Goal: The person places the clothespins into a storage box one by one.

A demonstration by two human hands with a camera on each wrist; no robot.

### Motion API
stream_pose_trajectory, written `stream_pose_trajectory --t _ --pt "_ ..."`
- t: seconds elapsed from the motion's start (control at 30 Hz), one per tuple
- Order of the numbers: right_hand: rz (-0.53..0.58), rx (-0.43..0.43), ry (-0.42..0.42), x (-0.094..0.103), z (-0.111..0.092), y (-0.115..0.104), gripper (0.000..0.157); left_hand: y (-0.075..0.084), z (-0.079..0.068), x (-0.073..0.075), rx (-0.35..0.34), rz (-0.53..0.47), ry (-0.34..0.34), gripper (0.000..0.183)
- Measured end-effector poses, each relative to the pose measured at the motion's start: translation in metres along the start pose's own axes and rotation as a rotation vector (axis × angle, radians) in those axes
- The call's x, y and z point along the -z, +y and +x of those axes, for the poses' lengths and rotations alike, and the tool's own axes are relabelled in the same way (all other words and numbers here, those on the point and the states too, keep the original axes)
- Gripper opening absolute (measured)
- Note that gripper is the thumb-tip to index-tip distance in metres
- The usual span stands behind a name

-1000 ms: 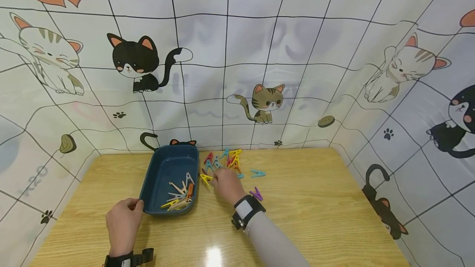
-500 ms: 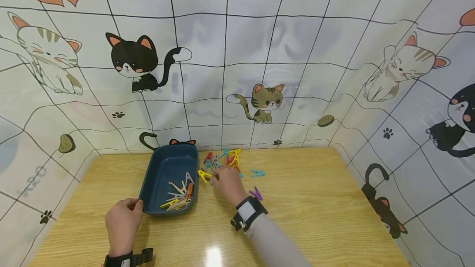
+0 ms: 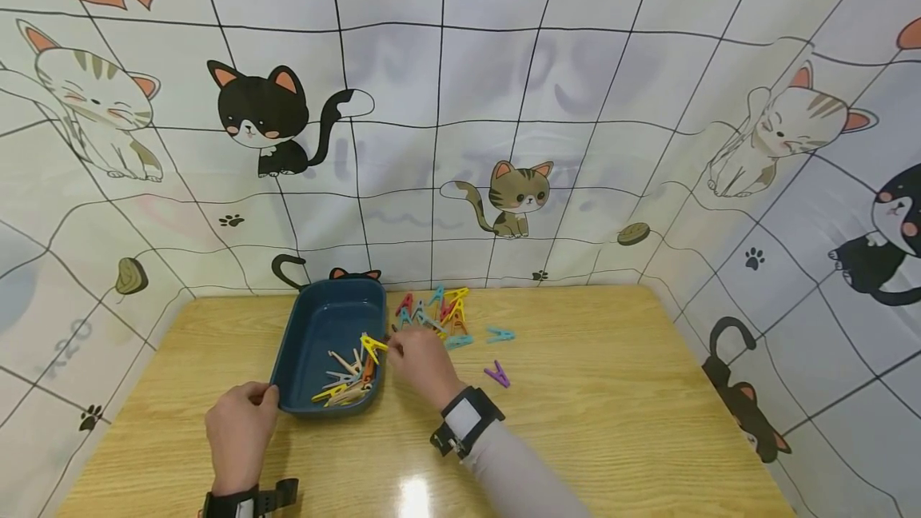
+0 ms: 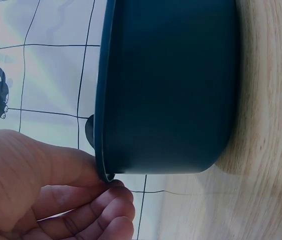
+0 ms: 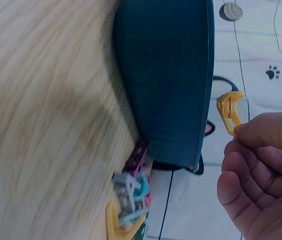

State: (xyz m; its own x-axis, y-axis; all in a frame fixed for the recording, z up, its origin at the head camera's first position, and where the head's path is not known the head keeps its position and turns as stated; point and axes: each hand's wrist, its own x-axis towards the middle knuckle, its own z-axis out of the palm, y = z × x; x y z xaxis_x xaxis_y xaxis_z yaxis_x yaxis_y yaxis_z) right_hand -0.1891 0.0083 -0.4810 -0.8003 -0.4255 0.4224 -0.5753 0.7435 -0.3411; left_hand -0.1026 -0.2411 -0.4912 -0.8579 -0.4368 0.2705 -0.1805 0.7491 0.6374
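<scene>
Taking twelve o'clock as the far side of the bench (image 3: 612,406), I see the blue tray (image 3: 316,326) at about ten, its far rim up against the bench's back edge, close to the cat-print cloth (image 3: 403,142). From two round to five o'clock a broad stretch of plain wood runs to the edge. A heap of loose pegs (image 3: 456,311) lies at twelve, just beside the tray, leaving little space between them; a light-blue peg (image 3: 500,336) and a purple peg (image 3: 504,380) lie a bit apart at one.

The right hand (image 3: 424,366) pinches a yellow peg (image 3: 372,347) by one end, thumb against finger, a narrow grip. The peg pokes out over the tray's rim at three o'clock, raised above it, and beneath are the pegs (image 3: 348,396) gathered in the tray's five o'clock corner. That forearm, in a grey sleeve (image 3: 521,470), slants in from five, the wrist strapped (image 3: 468,420).

The left hand (image 3: 241,434) comes up from seven, its grip closed on the tray's rim at the near corner, around seven o'clock.
</scene>
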Motion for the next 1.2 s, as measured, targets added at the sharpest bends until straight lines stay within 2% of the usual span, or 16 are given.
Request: stream_pose_trajectory --t 0.2,0.43,0.73,0.87,1.0,1.2 --pt "-0.041 0.069 -0.046 -0.006 0.003 -0.02 0.016 0.001 0.0 0.0 0.006 0.002 0.002 0.016" --pt "-0.074 0.171 -0.056 -0.018 0.005 -0.038 0.031 0.002 0.0 0.0 0.023 -0.001 -0.003 0.016" --pt "-0.098 0.237 -0.123 -0.027 0.005 -0.052 0.025 0.002 0.0 0.0 0.021 0.005 -0.001 0.016" --pt "-0.074 0.244 -0.121 -0.028 0.004 -0.051 0.023 0.002 0.0 0.0 0.015 0.001 0.003 0.016" --pt "-0.051 0.244 -0.085 -0.025 0.002 -0.048 0.028 0.002 -0.001 0.0 0.014 0.004 0.004 0.016" --pt "0.008 0.178 -0.087 -0.02 0.0 -0.039 0.02 0.0 0.0 -0.001 0.027 0.009 -0.006 0.017"
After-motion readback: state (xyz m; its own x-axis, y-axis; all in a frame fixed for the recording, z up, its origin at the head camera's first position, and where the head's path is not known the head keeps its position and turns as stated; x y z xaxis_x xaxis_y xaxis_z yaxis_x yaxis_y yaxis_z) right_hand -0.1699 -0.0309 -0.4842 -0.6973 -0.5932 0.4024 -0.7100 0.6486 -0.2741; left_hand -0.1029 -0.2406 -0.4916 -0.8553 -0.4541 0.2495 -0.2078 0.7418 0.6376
